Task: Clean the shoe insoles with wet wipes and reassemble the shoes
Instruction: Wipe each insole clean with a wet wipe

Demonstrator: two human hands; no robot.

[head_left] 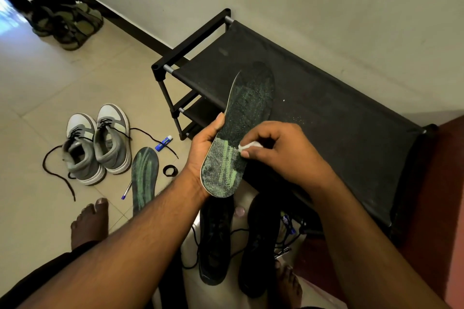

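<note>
Pale floor tiles run up to a plain wall, and against that wall stands the black shoe rack (313,98), the fixed mark for everything else; above its near front edge the left hand (204,143) cradles the insole (241,133) from beneath, thumb laid along its left rim, so the printed face tilts up toward the eye and stays firm under rubbing; the right hand (278,150) curls its fingers and pinches a small white wet wipe (247,146) against the heel half of that face, where the green pattern shows brightest, possibly because it is already wiped, though the dim light makes that uncertain; below the rack's front edge, between the person's bare feet, the black shoes (236,241) wait with laces loose, mouths open for refitting; left of the rack, on the tiles, the second insole (145,178) lies flat beside the grey-and-white sneakers (96,144), parked within reach.
</note>
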